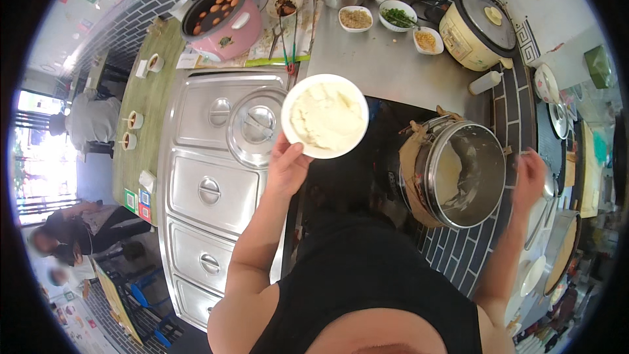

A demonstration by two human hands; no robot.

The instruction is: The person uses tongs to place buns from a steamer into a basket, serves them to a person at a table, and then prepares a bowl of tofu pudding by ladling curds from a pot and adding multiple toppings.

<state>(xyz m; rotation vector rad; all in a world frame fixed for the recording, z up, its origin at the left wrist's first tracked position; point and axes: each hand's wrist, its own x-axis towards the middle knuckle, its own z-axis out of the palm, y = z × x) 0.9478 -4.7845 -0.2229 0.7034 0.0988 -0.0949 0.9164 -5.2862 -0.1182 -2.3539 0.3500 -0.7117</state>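
Observation:
My left hand (290,164) holds a white bowl (325,116) by its near rim, thumb on top. Soft, pale tofu pudding or a similar curd fills the bowl. To the right stands a tall steel pot (467,174), uncovered, with some pale content at its bottom and white residue on its inner wall; cloth is wrapped around its outside. Just right of the pot's rim is my right hand (529,174), blurred, its fingers curled; whether it holds something cannot be made out. A round steel lid (258,125) lies left of the bowl, on the rectangular steel pan covers (210,191).
Small bowls of chopped greens (397,15), brown bits (356,18) and yellow beans (428,41) stand on the steel counter. A pink cooker (228,29) with eggs, tongs (290,51), a cream-coloured cooker (476,29) and a squeeze bottle (485,83) are around them. Several people are at the left.

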